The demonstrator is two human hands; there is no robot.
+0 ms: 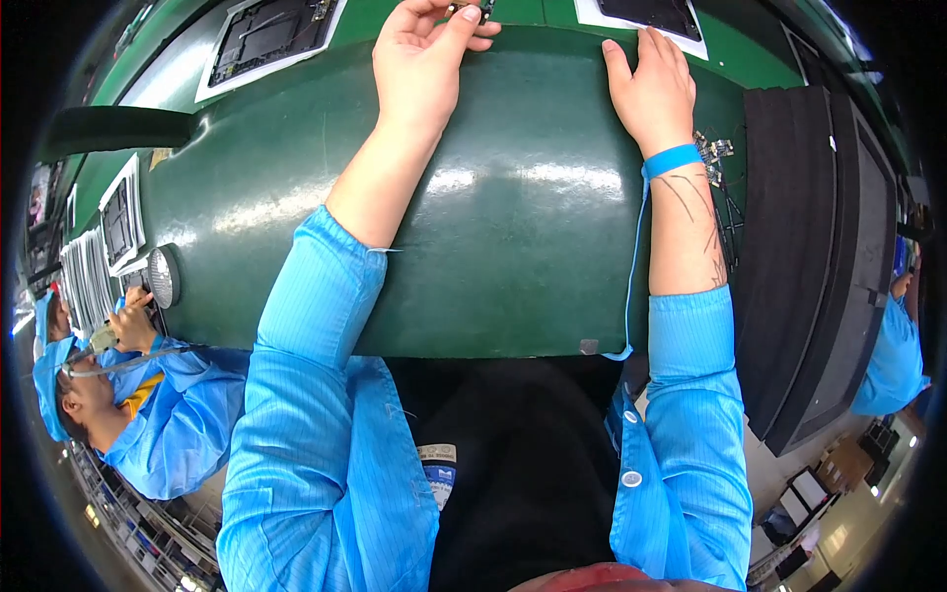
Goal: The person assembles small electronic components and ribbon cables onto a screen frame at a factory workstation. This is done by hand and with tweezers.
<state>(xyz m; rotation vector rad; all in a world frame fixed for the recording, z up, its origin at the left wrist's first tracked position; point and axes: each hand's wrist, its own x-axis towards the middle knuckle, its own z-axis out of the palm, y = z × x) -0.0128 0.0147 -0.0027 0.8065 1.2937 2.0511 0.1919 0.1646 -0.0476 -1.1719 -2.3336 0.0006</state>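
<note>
My left hand (426, 61) is at the far edge of the view, its thumb and fingers closed on a small dark electronic part (485, 10). The top edge of the picture cuts part of that piece off. My right hand (653, 94) rests palm down with its fingers stretched out, holding nothing. Its fingertips are close to a dark device panel on a white sheet (663, 14). A blue wrist strap (673, 161) circles my right wrist, and its cord runs down to the near edge of the green mat (523, 266).
Several small circuit boards (717, 150) lie right of my right wrist, beside a tall black foam block (789, 247). Another dark panel (271, 41) sits at the far left. A co-worker in blue (163, 424) works at left, near a stack of white-edged panels (87, 281).
</note>
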